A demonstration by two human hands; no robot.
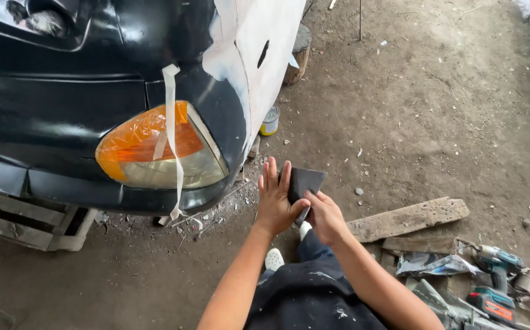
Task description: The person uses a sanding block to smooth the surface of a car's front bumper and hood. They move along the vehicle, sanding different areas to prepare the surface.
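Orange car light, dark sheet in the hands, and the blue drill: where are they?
orange car light point(155, 146), head view, on its orange upper lens.
dark sheet point(304, 181), head view, on its flat middle.
blue drill point(496, 260), head view, on its body.

The car point(63, 104) is glossy black with a white-primed fender point(259, 49). Its headlight point(161, 150) is orange above, clear below, crossed by white tape point(172, 122). The sheet point(304, 182) looks dark grey. The drill point(497, 263) is teal.

Car bumper point(112, 195) blocks left, dirt floor point(399, 122) open right, tools point(491, 287) nr right.
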